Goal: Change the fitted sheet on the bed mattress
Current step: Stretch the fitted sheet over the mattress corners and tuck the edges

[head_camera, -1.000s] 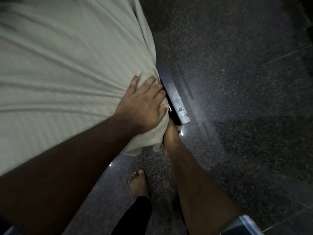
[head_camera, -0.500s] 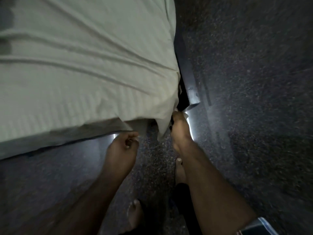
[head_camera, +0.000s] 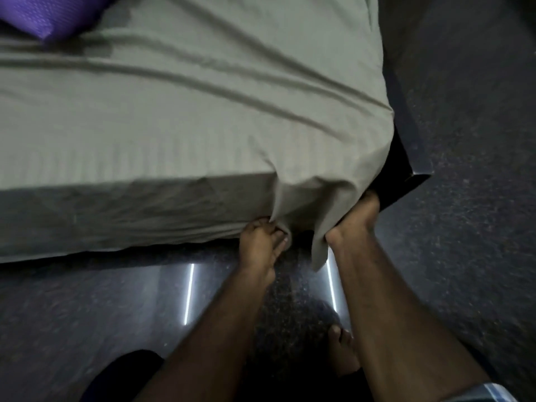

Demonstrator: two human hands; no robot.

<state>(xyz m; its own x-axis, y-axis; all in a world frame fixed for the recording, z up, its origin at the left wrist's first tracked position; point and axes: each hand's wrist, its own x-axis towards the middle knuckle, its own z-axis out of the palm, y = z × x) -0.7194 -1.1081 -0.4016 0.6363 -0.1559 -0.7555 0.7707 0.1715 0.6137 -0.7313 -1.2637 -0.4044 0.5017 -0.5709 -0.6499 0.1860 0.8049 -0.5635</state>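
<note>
1. Both hands sit at the near corner of the bed, and I see both forearms reaching down and forward from the bottom of the view.
2. My left hand (head_camera: 262, 243) is curled, its fingers (head_camera: 279, 242) pinching a bunched fold of the sheet (head_camera: 185, 117) at the lower edge of the mattress side.
3. My right hand (head_camera: 355, 220) is just right of that pinch, pushed up under the corner where the cloth meets the dark bed frame (head_camera: 406, 152). Its fingertips are hidden under the cloth, so I cannot tell whether it grips anything.
4. Between the two hands a loose flap of sheet hangs down toward the floor (head_camera: 464, 256); above the grip the cloth lies stretched and creased over the mattress top.
5. Far up and left of the grip lies a purple item (head_camera: 49, 13), blurred.
6. Below the right forearm a bare foot (head_camera: 343, 353) stands on the floor.
7. Half a second ago the left hand hung free below the mattress edge, apart from the cloth; it has since risen and taken the fold. The right hand stays at the same corner. The view has tipped upward, showing more of the bed.
</note>
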